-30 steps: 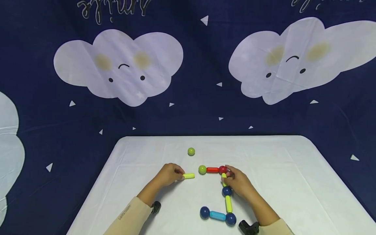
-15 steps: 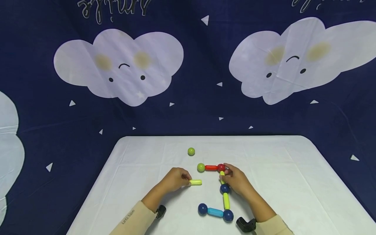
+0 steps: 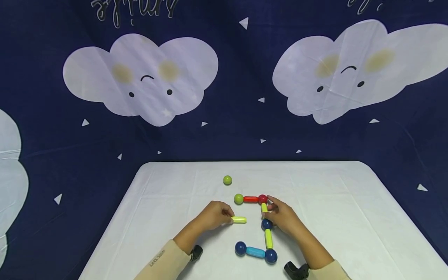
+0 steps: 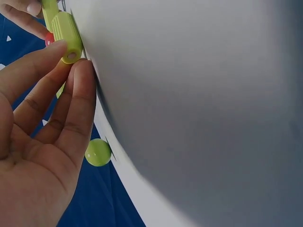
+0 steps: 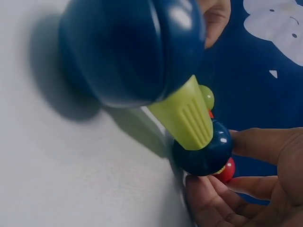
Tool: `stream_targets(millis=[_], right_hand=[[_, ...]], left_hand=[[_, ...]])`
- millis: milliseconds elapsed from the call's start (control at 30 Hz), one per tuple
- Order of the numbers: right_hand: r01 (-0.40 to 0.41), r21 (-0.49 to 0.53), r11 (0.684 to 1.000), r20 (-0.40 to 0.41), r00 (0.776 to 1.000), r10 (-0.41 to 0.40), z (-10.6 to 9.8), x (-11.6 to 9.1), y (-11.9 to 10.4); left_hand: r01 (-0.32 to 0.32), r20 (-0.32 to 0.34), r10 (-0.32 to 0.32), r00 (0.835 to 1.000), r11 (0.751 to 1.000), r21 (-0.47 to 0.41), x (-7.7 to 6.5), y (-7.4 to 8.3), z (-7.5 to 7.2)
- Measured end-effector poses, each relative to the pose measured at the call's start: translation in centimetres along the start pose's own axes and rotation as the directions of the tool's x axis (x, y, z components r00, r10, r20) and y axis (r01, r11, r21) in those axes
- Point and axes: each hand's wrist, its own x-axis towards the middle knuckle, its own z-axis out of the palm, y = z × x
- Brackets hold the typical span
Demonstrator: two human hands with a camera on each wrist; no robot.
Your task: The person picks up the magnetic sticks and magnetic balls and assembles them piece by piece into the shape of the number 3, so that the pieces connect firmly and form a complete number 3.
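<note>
My left hand (image 3: 214,215) pinches one end of a loose yellow-green magnetic rod (image 3: 239,220). In the left wrist view that ridged rod (image 4: 67,33) sits between thumb and fingertips, its end face showing. At the chain of magnetic balls and rods, my right hand (image 3: 285,217) grips the upper yellow-green rod (image 3: 264,209), between the red ball (image 3: 262,199) and the middle blue ball (image 3: 266,224). From the red ball a red rod (image 3: 251,199) runs left to a green ball (image 3: 238,198). Below, a second yellow-green rod (image 3: 268,238) reaches the corner blue ball (image 3: 271,256).
A light-blue rod (image 3: 256,252) joins the corner ball to another blue ball (image 3: 240,248) on its left. One loose green ball (image 3: 227,180) lies farther back on the white table (image 3: 336,202). Behind hangs a dark blue cloth (image 3: 241,147) with clouds.
My left hand has moved right and nearer to me with its rod, toward the space inside the chain. The chain, held by my right hand, has shifted slightly left and away.
</note>
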Motion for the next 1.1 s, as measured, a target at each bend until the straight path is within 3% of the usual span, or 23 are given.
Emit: stream_targets(millis=[367,800,1100], right_hand=[[-0.024,0.031,0.999,0.049,0.999,0.022,-0.1,-0.9,-0.2],[0.009,0.024,1.000,0.027,1.000,-0.009,0.3,-0.5,-0.6],[0.028,0.033,0.999,0.021,0.999,-0.029,0.6,-0.1,-0.6]], left_hand=[[-0.003,0.011,0.003,1.000,1.000,-0.018,0.2,0.4,0.4],[0.016,0.039,-0.013,0.999,0.997,-0.070,0.8,0.5,0.8],[-0.008,0.040,0.012,0.999,0.995,-0.101,1.2,0.9,1.1]])
